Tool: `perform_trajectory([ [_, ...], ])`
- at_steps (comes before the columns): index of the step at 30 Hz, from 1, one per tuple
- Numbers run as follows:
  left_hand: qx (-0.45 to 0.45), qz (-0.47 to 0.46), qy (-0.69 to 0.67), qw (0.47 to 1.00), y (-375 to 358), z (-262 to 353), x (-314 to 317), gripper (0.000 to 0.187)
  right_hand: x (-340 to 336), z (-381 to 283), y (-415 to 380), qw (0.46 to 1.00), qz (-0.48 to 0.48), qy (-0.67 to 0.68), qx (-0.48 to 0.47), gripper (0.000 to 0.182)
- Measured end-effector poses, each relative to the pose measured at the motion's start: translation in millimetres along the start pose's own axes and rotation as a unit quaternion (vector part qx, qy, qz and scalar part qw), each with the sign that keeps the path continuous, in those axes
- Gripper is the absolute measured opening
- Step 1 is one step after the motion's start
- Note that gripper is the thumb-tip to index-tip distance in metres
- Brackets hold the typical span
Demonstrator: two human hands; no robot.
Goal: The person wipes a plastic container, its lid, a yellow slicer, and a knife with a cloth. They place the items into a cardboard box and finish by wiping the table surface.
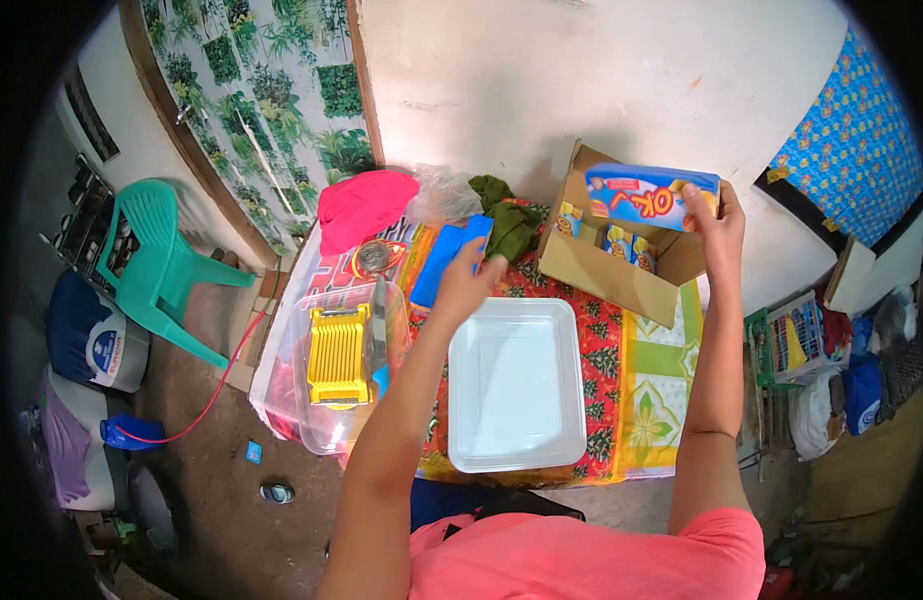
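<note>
My right hand [719, 222] grips the right end of a blue snack box [637, 195] with large orange and yellow lettering. It is held over an open cardboard carton [609, 283], where a few smaller blue-and-yellow packs [630, 247] stand inside. My left hand [469, 282] is over a flat blue object [437, 268] on the table, thumb and fingers apart, fingertips overlapping its upper part. In front of me, between my forearms, sits a white rectangular plastic tub [517, 385].
A yellow slicer [339, 355] lies on a clear plastic lid [317, 430] at left, beside a knife [380, 320]. Pink cloth [367, 208], a clear plastic bag [444, 195] and green cloth [512, 228] lie along the back. A green chair [167, 265] stands left of the table.
</note>
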State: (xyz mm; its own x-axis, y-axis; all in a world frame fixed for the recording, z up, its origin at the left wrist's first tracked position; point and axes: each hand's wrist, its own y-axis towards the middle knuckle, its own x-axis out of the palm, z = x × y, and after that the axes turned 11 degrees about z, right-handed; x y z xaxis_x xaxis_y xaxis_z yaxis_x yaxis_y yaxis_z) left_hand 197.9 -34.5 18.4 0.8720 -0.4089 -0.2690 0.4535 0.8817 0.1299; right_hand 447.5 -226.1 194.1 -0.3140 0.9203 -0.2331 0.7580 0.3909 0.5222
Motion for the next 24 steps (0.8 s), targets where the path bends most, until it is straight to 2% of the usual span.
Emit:
perform_trajectory([
  [2,-0.06,0.01,-0.098,0.993,-7,17,-23,0.061,12,-12,-11,0.996,0.0,0.08,0.032,0.032],
  [3,-0.089,0.014,-0.148,0.985,-9,24,-32,0.06,24,-12,-18,0.992,-0.033,0.108,0.06,0.037],
  [6,-0.008,0.029,-0.208,0.978,-22,45,-60,0.059,77,-1,-46,0.981,-0.143,0.048,0.122,0.049],
  [8,0.005,0.025,-0.176,0.984,-20,34,-69,0.052,120,0,-68,0.946,-0.235,0.062,0.213,0.048],
  [9,0.013,0.024,-0.161,0.987,-16,24,-74,0.048,141,4,-77,0.93,-0.249,0.1,0.25,0.048],
  [10,0.004,0.064,-0.095,0.993,-7,-2,-75,0.042,162,14,-85,0.912,-0.263,0.137,0.285,0.047],
  [11,-0.022,0.077,-0.125,0.989,-2,-20,-76,0.041,187,35,-89,0.905,-0.253,0.174,0.296,0.05],
  [13,-0.072,0.103,-0.183,0.975,3,-38,-81,0.039,227,70,-93,0.909,-0.24,0.193,0.282,0.066],
  [16,-0.118,0.152,-0.159,0.968,14,-48,-77,0.029,252,76,-101,0.952,-0.165,0.108,0.236,0.081],
  [17,-0.129,0.161,-0.15,0.967,18,-56,-73,0.027,256,80,-104,0.967,-0.176,0.053,0.179,0.083],
  [18,-0.165,0.16,-0.098,0.968,13,-38,-73,0.027,259,85,-106,0.975,-0.186,-0.004,0.12,0.086],
  [19,-0.133,0.163,-0.053,0.976,21,-54,-69,0.027,256,81,-106,0.977,-0.195,-0.06,0.061,0.089],
  [20,-0.098,0.166,-0.008,0.981,34,-83,-67,0.028,245,79,-110,0.978,-0.205,-0.032,-0.009,0.076],
  [21,-0.063,0.172,0.036,0.982,46,-105,-67,0.029,229,64,-109,0.97,-0.24,-0.032,-0.035,0.069],
  [23,-0.041,0.18,0.102,0.978,52,-108,-66,0.027,197,38,-105,0.946,-0.311,-0.029,-0.086,0.057],
  [24,-0.04,0.184,0.13,0.973,49,-98,-67,0.027,191,38,-104,0.943,-0.289,-0.069,-0.15,0.046],
])
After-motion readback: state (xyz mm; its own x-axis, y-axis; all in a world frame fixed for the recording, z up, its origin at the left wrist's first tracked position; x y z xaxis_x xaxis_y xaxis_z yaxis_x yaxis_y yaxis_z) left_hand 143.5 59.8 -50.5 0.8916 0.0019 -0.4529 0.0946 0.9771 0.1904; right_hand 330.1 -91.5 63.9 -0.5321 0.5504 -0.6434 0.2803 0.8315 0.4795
